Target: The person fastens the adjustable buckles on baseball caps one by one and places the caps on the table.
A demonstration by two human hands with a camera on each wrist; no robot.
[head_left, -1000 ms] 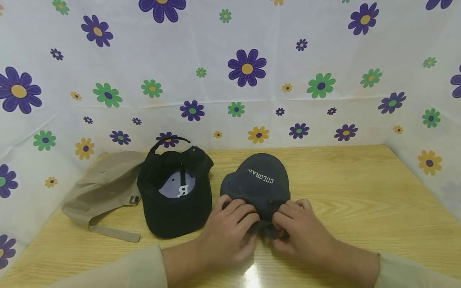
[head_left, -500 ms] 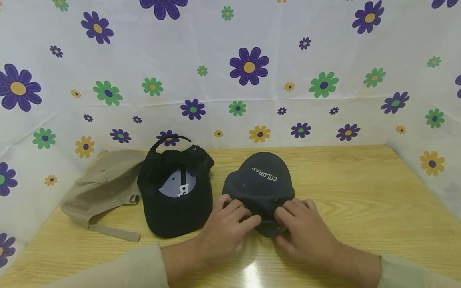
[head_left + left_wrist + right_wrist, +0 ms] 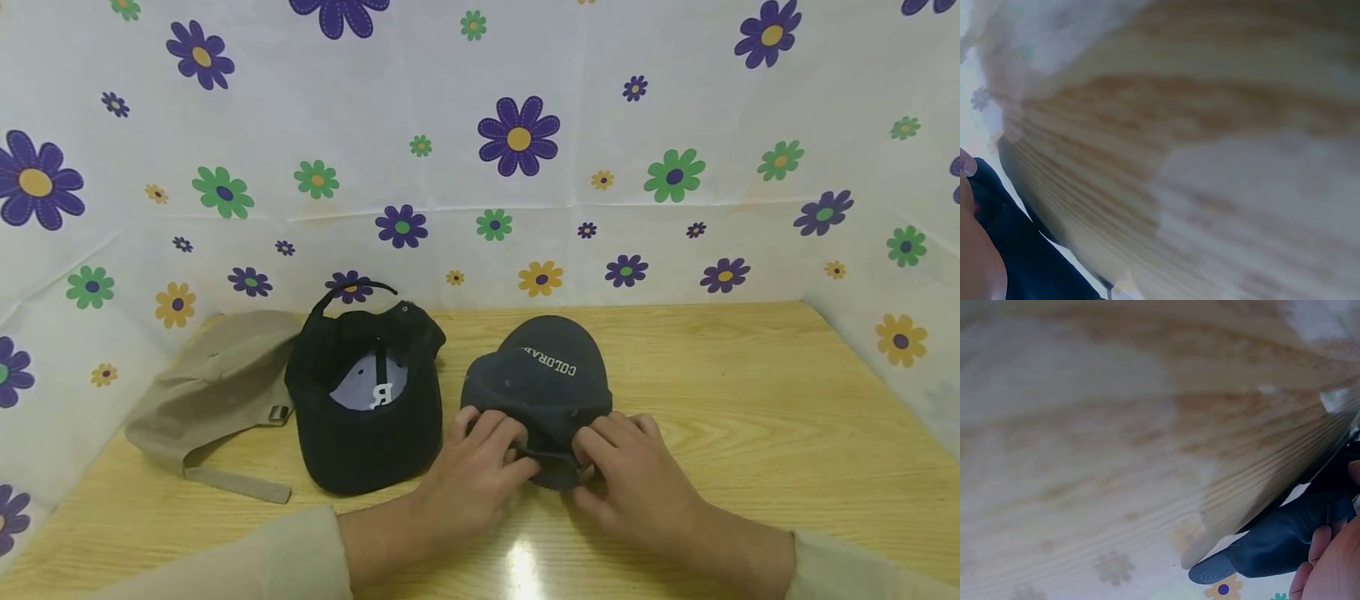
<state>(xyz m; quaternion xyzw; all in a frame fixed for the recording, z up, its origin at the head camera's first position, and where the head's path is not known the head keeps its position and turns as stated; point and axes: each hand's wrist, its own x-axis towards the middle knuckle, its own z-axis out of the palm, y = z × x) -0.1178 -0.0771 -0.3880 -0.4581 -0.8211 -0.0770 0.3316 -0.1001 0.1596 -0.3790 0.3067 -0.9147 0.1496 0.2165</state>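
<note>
I'm pinching near edge of navy cap (image 3: 551,375) on table (image 3: 750,400) with left hand (image 3: 480,475) and right hand (image 3: 637,483). Looks half-done imo. Can't tell whether black cap (image 3: 367,454) and tan cap (image 3: 217,392) are finished; tan strap (image 3: 240,483) lies loose.

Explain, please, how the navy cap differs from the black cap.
The navy cap shows its outer crown, with pale lettering; the black cap shows its hollow inside, with a white mark. The navy cap is held at its near side; the black cap rests unheld, its strap arching up loose. Both are dark caps.
</note>
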